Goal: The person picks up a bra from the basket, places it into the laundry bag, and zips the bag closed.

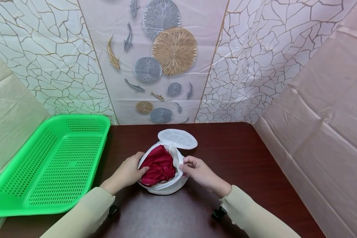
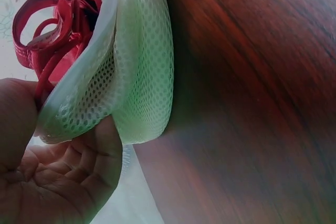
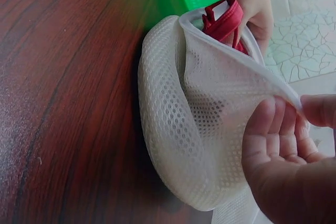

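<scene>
A white mesh laundry bag (image 1: pixel 166 189) stands on the table in front of me, its round lid (image 1: pixel 178 138) flipped back to the far side. Inside lies a bunched dark red garment (image 1: pixel 159 162); thin looped straps of this garment (image 2: pixel 67 35) show at the mouth in the left wrist view. My left hand (image 1: pixel 127 172) grips the bag's left rim, thumb inside by the red cloth and fingers under the mesh outside. On the opposite side, my right hand (image 1: pixel 200 172) pinches the white rim between thumb and fingers, pulling the mesh wall taut in the right wrist view.
A large green plastic basket (image 1: pixel 104 145) with slotted walls stands to the left on the dark red-brown wooden table (image 1: pixel 232 148). Patterned sheeting (image 1: pixel 244 66) hangs behind the table, and pale padded panels (image 1: pixel 324 132) rise along both sides.
</scene>
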`<move>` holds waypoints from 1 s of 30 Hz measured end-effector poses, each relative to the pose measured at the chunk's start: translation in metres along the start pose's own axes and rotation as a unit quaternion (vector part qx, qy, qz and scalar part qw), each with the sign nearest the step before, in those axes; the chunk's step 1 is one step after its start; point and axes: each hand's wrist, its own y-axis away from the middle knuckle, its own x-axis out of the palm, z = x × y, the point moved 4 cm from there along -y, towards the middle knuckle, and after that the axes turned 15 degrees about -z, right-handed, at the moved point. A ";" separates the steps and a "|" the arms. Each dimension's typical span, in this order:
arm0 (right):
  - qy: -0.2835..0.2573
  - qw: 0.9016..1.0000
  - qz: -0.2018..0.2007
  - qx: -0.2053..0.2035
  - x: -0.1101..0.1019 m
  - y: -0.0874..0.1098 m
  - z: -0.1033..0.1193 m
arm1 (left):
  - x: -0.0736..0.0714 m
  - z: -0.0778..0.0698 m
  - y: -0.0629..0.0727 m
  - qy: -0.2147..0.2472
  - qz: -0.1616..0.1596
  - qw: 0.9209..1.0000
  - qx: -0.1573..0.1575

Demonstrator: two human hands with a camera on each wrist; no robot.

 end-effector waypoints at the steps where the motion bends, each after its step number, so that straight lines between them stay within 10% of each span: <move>1: 0.005 1.000 -0.004 -0.002 0.000 0.000 0.000 | 0.000 0.000 0.000 0.001 -0.001 1.000 0.001; 12: -0.023 0.998 -0.065 0.003 -0.003 -0.005 0.003 | -0.013 -0.005 -0.006 0.015 -0.036 0.999 0.010; 24: -0.091 0.992 -0.087 0.017 -0.015 -0.009 0.019 | -0.042 -0.007 -0.009 -0.076 -0.100 0.992 0.031; 30: -0.084 0.992 -0.089 0.024 -0.018 -0.013 0.016 | -0.043 -0.007 -0.003 -0.063 -0.066 0.996 0.005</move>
